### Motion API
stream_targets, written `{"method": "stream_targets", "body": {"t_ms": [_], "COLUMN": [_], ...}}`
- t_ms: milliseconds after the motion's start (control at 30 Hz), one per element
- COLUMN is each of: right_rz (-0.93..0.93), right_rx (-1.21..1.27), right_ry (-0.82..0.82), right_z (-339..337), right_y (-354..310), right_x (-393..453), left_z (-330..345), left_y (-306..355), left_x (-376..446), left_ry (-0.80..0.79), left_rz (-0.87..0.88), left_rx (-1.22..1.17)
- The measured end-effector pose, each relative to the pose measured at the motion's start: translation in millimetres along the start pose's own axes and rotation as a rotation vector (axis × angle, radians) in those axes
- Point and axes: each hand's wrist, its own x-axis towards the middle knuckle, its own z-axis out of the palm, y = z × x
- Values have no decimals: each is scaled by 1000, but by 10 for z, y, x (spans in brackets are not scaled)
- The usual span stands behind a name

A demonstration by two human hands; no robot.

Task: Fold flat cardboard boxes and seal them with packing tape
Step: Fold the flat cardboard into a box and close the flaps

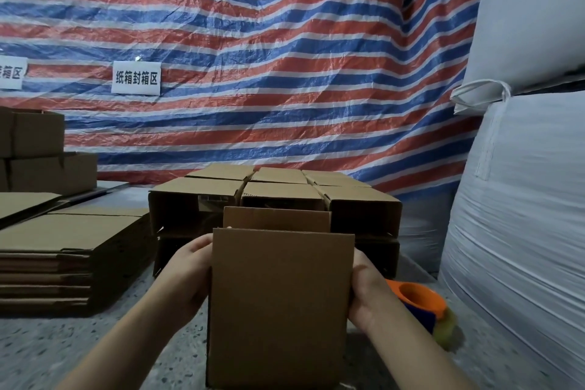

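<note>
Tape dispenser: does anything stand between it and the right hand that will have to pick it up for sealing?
Nothing visible does. The tape dispenser lies on the floor just right of the right hand, with open floor between. That hand and the left hand each grip a side of the cardboard box, so one must let go first.

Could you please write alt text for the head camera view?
Both hands, left and right, grip the sides of an upright cardboard box. Folded boxes sit behind it, flat cardboard left, an orange tape dispenser right.
</note>
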Motion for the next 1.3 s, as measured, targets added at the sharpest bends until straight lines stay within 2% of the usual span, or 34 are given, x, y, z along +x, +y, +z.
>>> {"method": "stream_targets", "body": {"t_ms": [167, 300, 367, 533, 667, 800, 867, 967, 1033, 1167, 1300], "right_rz": [-19, -181, -184, -237, -272, -277, -281, -310, -290, -252, -261], "right_rx": [11, 43, -22, -362, -426, -498, -508, -537, -507, -364, -334], "right_ry": [-15, 57, 39, 15, -180, -253, -228, -57, -15, -51, -166], "right_z": [22, 8, 22, -70, -250, -309, -262, -202, -169, -156, -172], "right_y": [-51, -42, -60, -121, -140, -176, -216, -218, -197, -187, -214], "right_x": [-32, -67, -112, -129, -137, -158, -164, -96, -53, -7, 48], "left_z": [24, -45, -55, -71, -47, -50, -44, -38, -39, -1, -22], "left_y": [-25, 26, 36, 33, 33, -11, -17, -2, -15, -57, 10], "left_x": [-3, -56, -90, -123, -124, -81, -55, -23, 4, 17, 48], "left_ry": [48, -109, -98, -74, -55, -45, -48, -46, -21, 32, -26], "left_rz": [2, 30, 73, 144, 148, 146, 130, 110, 113, 145, 141], "left_rx": [117, 142, 211, 328, 308, 270, 249, 241, 196, 94, 104]}}
